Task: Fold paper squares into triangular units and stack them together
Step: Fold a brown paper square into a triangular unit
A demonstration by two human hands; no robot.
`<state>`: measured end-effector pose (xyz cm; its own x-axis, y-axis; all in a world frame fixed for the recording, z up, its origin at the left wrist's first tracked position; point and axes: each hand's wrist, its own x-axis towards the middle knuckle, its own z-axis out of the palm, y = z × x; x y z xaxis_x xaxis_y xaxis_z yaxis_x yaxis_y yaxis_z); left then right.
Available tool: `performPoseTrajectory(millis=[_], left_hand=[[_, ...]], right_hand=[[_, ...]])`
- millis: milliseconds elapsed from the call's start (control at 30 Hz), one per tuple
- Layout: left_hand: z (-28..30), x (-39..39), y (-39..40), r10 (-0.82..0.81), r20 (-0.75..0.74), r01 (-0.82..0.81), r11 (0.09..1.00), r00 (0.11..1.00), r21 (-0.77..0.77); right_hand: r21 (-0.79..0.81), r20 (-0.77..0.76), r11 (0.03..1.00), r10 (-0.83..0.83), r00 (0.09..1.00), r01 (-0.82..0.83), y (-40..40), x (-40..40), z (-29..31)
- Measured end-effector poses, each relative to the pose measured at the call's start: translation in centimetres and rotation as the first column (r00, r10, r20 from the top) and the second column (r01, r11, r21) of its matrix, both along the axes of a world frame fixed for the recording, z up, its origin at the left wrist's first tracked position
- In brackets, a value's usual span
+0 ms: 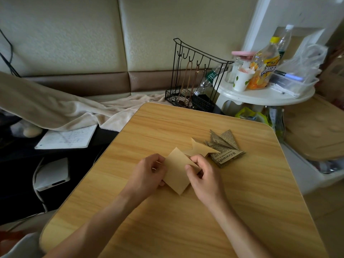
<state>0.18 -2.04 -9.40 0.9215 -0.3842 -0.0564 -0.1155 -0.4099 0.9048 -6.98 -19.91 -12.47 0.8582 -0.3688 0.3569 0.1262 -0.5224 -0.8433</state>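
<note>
Between both hands, above the table (242, 211): tan paper (176, 174), folded, long axis slanting near-right to far-left; left hand (147, 173) pinching its left edge, right hand (202, 174) pinching its right edge; newsprint units (226, 148) just beyond, nearer the right hand

Two hands fold a tan paper piece over a wooden table.

The left hand (149, 172) grips the left edge of the folded tan paper (176, 174), while the right hand (202, 175) pinches its right edge, thumb on top. The table (167, 220) lies beneath both hands. Just beyond the right hand rests a tan folded unit (200, 148), touching a pile of newsprint folded units (225, 148). Farther beyond the hands stands a black wire rack (193, 75), off the table's far edge.
</note>
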Motion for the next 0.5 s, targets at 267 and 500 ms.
performPoseTrajectory(millis=[267,500], left_hand=[[-0.11,0.18,0.00,0.086,0.065,-0.090,0.994,0.994,0.061],[0.25,0.09,0.15,0.110,0.095,-0.117,0.990,0.989,0.073]], right_hand=[[-0.089,0.063,0.996,-0.021,0.998,0.026,-0.08,0.29,-0.65],[-0.083,0.049,0.995,-0.051,0.997,0.055,-0.14,0.41,-1.05]])
